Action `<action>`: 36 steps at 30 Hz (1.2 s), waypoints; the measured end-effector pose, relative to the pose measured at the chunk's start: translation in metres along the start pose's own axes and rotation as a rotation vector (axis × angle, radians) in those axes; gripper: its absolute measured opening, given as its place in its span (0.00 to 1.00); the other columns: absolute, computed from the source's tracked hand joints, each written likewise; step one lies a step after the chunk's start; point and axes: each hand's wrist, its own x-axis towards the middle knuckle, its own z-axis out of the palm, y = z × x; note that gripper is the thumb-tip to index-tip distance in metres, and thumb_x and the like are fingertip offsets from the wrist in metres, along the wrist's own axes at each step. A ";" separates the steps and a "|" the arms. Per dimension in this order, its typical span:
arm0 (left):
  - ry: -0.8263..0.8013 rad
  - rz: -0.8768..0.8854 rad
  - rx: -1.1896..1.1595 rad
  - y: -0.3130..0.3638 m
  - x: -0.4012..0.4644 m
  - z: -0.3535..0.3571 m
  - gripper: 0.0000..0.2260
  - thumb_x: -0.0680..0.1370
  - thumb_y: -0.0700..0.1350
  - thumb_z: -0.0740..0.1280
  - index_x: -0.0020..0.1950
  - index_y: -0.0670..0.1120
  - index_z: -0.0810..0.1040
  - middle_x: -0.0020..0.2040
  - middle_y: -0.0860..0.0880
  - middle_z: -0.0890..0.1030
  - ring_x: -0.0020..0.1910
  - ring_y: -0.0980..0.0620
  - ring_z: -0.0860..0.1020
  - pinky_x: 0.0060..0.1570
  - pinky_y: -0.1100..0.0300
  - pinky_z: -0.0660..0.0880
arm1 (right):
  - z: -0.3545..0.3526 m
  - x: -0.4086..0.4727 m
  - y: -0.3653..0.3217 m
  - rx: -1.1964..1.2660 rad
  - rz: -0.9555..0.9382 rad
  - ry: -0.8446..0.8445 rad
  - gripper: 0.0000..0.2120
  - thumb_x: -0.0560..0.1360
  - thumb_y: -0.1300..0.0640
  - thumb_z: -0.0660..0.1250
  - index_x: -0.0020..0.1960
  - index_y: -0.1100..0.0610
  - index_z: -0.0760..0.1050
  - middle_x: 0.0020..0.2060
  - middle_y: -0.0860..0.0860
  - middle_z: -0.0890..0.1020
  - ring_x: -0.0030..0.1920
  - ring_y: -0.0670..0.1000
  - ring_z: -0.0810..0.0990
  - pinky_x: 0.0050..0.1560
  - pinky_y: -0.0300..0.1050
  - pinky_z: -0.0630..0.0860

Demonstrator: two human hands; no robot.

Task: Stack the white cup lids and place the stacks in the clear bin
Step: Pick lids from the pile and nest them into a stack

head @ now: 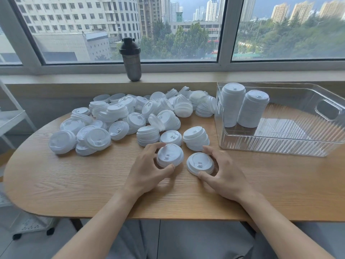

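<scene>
- White cup lids (130, 116) lie in a loose heap on the far half of the wooden table (74, 180), many top side up, some tilted on their edge.
- The left hand (147, 171) grips one lid (169, 155) between curled fingers and thumb; its top faces up and it tilts a little.
- The right hand (224, 171) holds a second lid (200, 163) the same way, flat on the table, top up.
- Two tall stacks (242, 107) stand upright in the near-left corner of the clear bin (280, 146), at the right.
- No writing on the lids can be read.
- A dark bottle (131, 60) stands on the window sill.
</scene>
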 end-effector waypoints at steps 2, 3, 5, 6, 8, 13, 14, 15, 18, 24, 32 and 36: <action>0.011 0.000 -0.042 0.001 0.000 -0.001 0.30 0.70 0.54 0.80 0.70 0.55 0.74 0.62 0.59 0.78 0.55 0.64 0.77 0.57 0.62 0.76 | -0.001 -0.001 -0.001 0.016 0.005 0.017 0.36 0.69 0.48 0.76 0.75 0.47 0.68 0.62 0.38 0.75 0.64 0.41 0.70 0.68 0.42 0.68; 0.012 0.006 -0.052 0.001 -0.001 -0.001 0.30 0.70 0.54 0.80 0.70 0.55 0.74 0.63 0.59 0.77 0.55 0.64 0.77 0.57 0.64 0.75 | -0.001 -0.001 -0.001 0.015 0.015 0.034 0.36 0.68 0.47 0.76 0.74 0.47 0.68 0.60 0.37 0.74 0.62 0.41 0.70 0.66 0.42 0.69; 0.002 0.018 -0.068 0.002 -0.001 -0.001 0.31 0.69 0.56 0.80 0.70 0.55 0.74 0.62 0.60 0.77 0.55 0.63 0.77 0.56 0.65 0.75 | -0.002 -0.002 -0.003 -0.008 0.025 0.049 0.36 0.65 0.41 0.70 0.72 0.46 0.69 0.57 0.35 0.74 0.59 0.40 0.70 0.62 0.42 0.70; -0.007 0.024 -0.074 0.003 -0.001 0.000 0.33 0.68 0.59 0.80 0.70 0.54 0.75 0.62 0.61 0.77 0.55 0.62 0.77 0.55 0.65 0.75 | -0.002 -0.002 -0.003 -0.022 0.021 0.045 0.37 0.64 0.38 0.67 0.71 0.46 0.70 0.56 0.35 0.74 0.59 0.40 0.70 0.61 0.41 0.70; -0.031 0.039 -0.069 0.004 0.000 0.001 0.36 0.65 0.66 0.78 0.69 0.54 0.76 0.61 0.62 0.76 0.55 0.60 0.78 0.54 0.66 0.75 | -0.001 -0.002 -0.004 -0.022 0.011 0.015 0.38 0.62 0.36 0.63 0.71 0.45 0.70 0.56 0.35 0.74 0.60 0.41 0.69 0.62 0.41 0.70; -0.088 0.079 -0.044 0.015 0.004 0.009 0.37 0.63 0.67 0.79 0.68 0.52 0.77 0.60 0.60 0.75 0.51 0.61 0.78 0.48 0.72 0.73 | 0.000 0.000 -0.004 0.055 -0.018 -0.021 0.36 0.64 0.43 0.68 0.71 0.45 0.70 0.58 0.33 0.73 0.62 0.39 0.71 0.66 0.40 0.70; -0.090 0.086 -0.044 0.018 0.005 0.013 0.36 0.64 0.65 0.80 0.67 0.52 0.78 0.60 0.59 0.75 0.51 0.62 0.78 0.47 0.73 0.72 | -0.001 0.000 -0.003 0.103 -0.002 -0.012 0.34 0.64 0.45 0.68 0.71 0.45 0.71 0.59 0.34 0.74 0.63 0.39 0.72 0.66 0.40 0.71; -0.092 0.094 -0.042 0.021 0.006 0.017 0.35 0.65 0.64 0.81 0.67 0.51 0.78 0.60 0.59 0.75 0.51 0.63 0.78 0.47 0.73 0.72 | -0.002 0.000 -0.002 0.162 0.017 0.006 0.32 0.65 0.46 0.68 0.70 0.44 0.71 0.60 0.36 0.75 0.62 0.39 0.74 0.65 0.40 0.72; -0.107 0.106 -0.007 0.027 0.010 0.028 0.34 0.66 0.64 0.80 0.68 0.53 0.77 0.61 0.61 0.75 0.51 0.66 0.77 0.51 0.70 0.73 | -0.005 0.000 -0.001 0.309 0.062 0.090 0.25 0.67 0.49 0.66 0.65 0.44 0.75 0.57 0.40 0.80 0.59 0.40 0.77 0.61 0.43 0.76; -0.126 0.140 0.064 0.033 0.015 0.040 0.34 0.67 0.65 0.78 0.69 0.54 0.76 0.62 0.61 0.76 0.59 0.62 0.74 0.63 0.59 0.72 | -0.002 0.002 -0.003 0.279 0.085 0.092 0.17 0.73 0.51 0.65 0.62 0.47 0.77 0.54 0.40 0.81 0.55 0.40 0.79 0.59 0.44 0.77; -0.183 0.194 0.204 0.031 0.016 0.043 0.38 0.68 0.72 0.72 0.74 0.55 0.74 0.64 0.62 0.74 0.65 0.61 0.69 0.70 0.58 0.65 | 0.005 0.005 0.003 0.035 -0.002 0.074 0.12 0.80 0.55 0.65 0.63 0.53 0.79 0.57 0.44 0.80 0.59 0.42 0.73 0.65 0.41 0.69; -0.203 0.198 0.228 0.030 0.016 0.044 0.39 0.68 0.74 0.69 0.74 0.56 0.73 0.65 0.63 0.74 0.67 0.61 0.68 0.71 0.58 0.63 | 0.005 0.004 0.001 -0.007 -0.031 0.070 0.18 0.77 0.49 0.62 0.61 0.54 0.81 0.56 0.44 0.81 0.60 0.43 0.72 0.66 0.41 0.67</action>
